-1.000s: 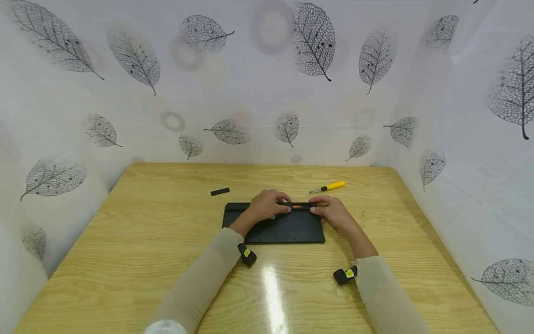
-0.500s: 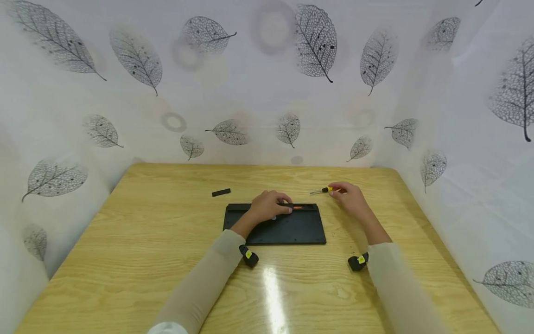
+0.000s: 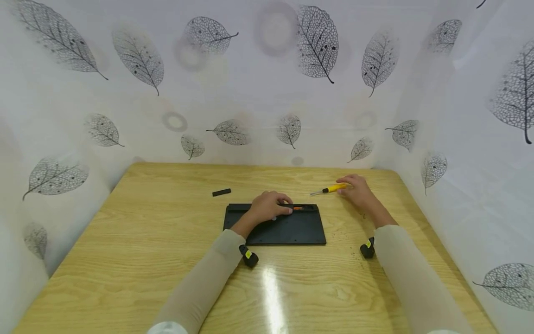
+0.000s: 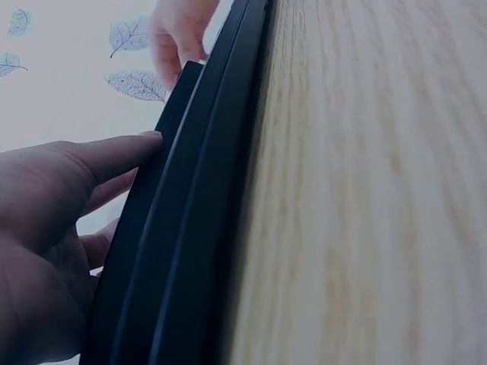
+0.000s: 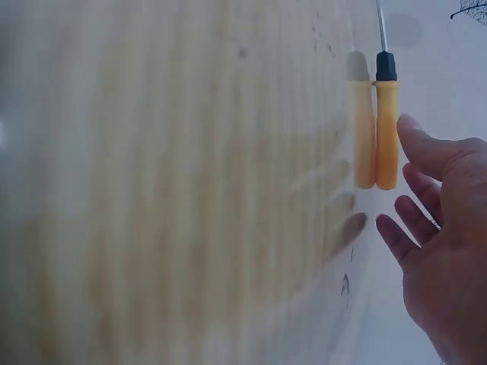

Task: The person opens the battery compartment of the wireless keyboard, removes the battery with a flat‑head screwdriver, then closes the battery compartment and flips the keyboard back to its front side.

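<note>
A black keyboard (image 3: 288, 232) lies underside up on the table, with a raised ridge along its far edge. In that ridge an uncovered battery slot (image 3: 308, 208) shows something orange inside. My left hand (image 3: 269, 206) grips the ridge, thumb on the near side and fingers behind it, as the left wrist view also shows. Over at the right, a screwdriver (image 3: 335, 188) with a yellow handle lies on the table, its tip toward the left. Beside the handle end is my right hand (image 3: 358, 191); in the right wrist view its fingers are spread, with the thumb (image 5: 426, 144) close to the handle.
A small black strip, like a battery cover (image 3: 221, 192), lies behind the keyboard on the left. The wooden table (image 3: 146, 241) meets a white leaf-patterned cloth (image 3: 250, 93) at the back and sides. Each wrist wears a small black camera (image 3: 249, 256).
My right hand has left the keyboard's slot, moved right to the screwdriver, held its handle, and now has its fingers spread at the handle end. The left hand keeps its grip.
</note>
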Motion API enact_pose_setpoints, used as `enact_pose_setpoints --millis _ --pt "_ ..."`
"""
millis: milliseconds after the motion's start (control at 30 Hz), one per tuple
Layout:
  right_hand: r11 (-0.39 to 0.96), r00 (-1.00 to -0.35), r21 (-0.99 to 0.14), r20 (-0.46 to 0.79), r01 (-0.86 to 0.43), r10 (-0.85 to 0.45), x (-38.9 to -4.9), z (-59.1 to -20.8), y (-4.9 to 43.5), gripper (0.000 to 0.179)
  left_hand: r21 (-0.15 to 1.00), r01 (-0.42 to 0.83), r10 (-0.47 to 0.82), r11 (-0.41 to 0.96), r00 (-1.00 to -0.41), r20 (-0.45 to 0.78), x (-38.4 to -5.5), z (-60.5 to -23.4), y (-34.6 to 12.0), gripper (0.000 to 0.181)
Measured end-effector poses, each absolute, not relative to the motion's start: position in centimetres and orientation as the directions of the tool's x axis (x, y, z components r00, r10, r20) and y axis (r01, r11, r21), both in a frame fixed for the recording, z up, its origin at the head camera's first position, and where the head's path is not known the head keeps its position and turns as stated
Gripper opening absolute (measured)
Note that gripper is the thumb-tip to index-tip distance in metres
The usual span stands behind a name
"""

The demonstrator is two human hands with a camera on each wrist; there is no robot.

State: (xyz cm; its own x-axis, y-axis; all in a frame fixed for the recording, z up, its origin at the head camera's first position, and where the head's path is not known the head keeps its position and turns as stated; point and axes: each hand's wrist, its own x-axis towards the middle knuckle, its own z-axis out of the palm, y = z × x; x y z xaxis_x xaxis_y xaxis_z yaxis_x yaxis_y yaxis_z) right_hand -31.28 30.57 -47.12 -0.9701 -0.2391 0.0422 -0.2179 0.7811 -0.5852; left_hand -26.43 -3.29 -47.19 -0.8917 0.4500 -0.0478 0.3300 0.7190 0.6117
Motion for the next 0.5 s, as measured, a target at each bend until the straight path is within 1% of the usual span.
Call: enact_pose_setpoints --millis 267,500 --pt "0.785 -0.959 -0.574 0.001 -0.232 -0.282 -32.5 -47.7 30.9 0.035 0.615 0.332 0.453 0.716 -0.890 -0.046 -26.5 -47.2 -3.3 0.028" --pt "0.816 -0.958 -0.525 -0.009 -0.241 -0.288 -32.6 -47.6 30.7 0.032 0.606 0.344 0.458 0.717 -0.888 -0.038 -26.6 -47.4 -3.3 0.029"
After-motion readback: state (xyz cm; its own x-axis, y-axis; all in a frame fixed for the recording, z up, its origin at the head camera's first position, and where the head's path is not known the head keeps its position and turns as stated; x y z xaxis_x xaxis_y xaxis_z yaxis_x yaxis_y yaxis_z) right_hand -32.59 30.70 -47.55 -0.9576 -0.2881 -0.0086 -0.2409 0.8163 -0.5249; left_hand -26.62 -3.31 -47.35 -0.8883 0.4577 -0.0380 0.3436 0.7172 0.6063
